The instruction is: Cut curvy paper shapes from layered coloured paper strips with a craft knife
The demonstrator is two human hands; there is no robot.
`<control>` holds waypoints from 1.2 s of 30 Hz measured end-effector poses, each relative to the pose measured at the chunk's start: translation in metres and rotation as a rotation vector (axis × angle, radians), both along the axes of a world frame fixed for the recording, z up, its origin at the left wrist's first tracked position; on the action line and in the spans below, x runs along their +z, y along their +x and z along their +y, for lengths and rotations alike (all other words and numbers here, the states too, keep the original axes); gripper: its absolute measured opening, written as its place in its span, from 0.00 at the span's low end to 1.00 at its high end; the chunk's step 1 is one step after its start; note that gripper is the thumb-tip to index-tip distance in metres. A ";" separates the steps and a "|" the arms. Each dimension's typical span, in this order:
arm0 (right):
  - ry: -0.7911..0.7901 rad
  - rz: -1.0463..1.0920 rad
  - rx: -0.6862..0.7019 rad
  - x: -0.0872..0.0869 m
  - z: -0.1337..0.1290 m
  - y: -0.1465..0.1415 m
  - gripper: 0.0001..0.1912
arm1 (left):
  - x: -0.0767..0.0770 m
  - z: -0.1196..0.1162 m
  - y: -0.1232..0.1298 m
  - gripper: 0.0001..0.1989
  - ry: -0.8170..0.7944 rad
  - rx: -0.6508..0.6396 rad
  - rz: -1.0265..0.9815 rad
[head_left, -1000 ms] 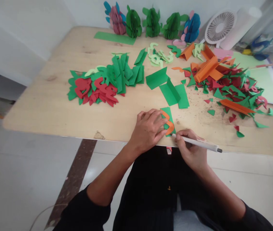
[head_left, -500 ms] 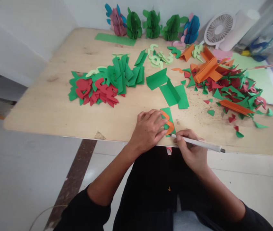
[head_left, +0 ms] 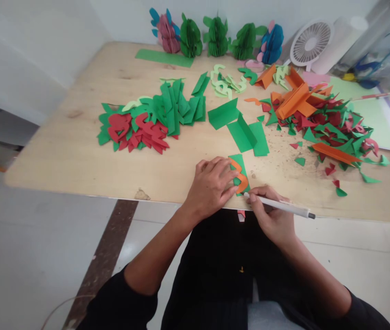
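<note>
Closed around a white pen point(head_left: 284, 206), the right hand point(head_left: 275, 219) held its thumb and fingers together near the writing end, which sat at the lower right of a green card point(head_left: 244, 167). Beside it, the left hand point(head_left: 210, 184) lay palm down with its fingers spread, not clamped on anything, and its fingertips pressed an orange wavy cutout point(head_left: 241, 183) onto that card. Both papers lay on the wooden tabletop point(head_left: 78, 167), close to its near edge. Whether any outline had been marked on the card could not be determined. Work appeared partly complete. Beyond the left hand and to its left, red cut shapes point(head_left: 151, 135) lay heaped against green paper pieces point(head_left: 170, 105), some evidently already shaped. Straight ahead of the grip, folded green cards point(head_left: 223, 114) showed straight, uncut edges and were judged unworked. Pale green cutouts point(head_left: 227, 85) lay farther beyond. Beyond the pen and to its right, folded orange cards point(head_left: 293, 101) rested on a mixed pile of red and green scraps point(head_left: 346, 137). Five layered paper figures point(head_left: 217, 40) stood at the far edge, seemingly finished.
</note>
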State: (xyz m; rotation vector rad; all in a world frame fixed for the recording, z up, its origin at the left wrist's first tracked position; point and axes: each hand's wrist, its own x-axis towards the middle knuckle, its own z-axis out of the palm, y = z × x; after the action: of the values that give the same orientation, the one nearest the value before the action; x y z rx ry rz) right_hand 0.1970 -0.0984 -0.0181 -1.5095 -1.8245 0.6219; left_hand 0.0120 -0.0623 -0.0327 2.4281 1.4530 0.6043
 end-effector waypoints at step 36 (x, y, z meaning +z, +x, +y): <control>0.049 -0.049 -0.002 0.000 0.004 0.004 0.07 | -0.002 0.000 0.000 0.13 0.008 0.000 -0.003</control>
State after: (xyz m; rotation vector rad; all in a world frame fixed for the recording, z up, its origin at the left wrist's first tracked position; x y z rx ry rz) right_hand 0.2006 -0.0942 -0.0179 -1.5063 -1.8613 0.5391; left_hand 0.0119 -0.0621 -0.0342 2.4319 1.4529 0.6142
